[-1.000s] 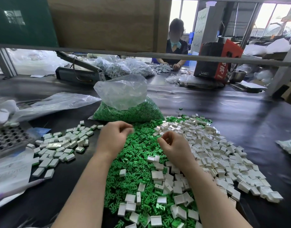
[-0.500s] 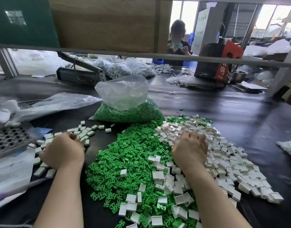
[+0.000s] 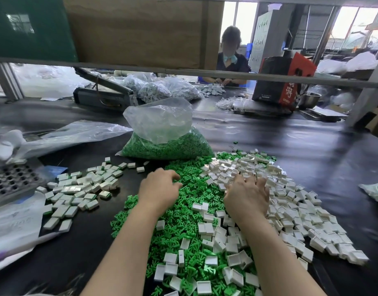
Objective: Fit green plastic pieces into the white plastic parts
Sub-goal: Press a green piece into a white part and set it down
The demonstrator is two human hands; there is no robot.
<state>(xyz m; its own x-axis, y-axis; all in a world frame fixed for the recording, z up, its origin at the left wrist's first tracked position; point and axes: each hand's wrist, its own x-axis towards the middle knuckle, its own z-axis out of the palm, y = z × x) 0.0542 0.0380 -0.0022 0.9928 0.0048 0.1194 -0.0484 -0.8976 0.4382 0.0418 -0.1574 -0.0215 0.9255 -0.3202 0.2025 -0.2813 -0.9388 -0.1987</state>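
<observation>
Both hands rest on piles: left hand (image 3: 160, 190) on green pieces (image 3: 183, 218) (right hand (image 3: 247, 197) on white parts (image 3: 290, 201)).

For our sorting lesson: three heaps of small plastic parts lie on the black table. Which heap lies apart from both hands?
The heap of white plastic parts on the left. The left hand reaches into the green plastic pieces; the right hand rests on the right-hand white heap.

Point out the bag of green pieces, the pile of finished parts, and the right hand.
bag of green pieces (image 3: 169, 146), head view, on its green-filled lower half.
pile of finished parts (image 3: 81, 191), head view, middle of the heap.
right hand (image 3: 247, 195), head view, back of the hand.
</observation>
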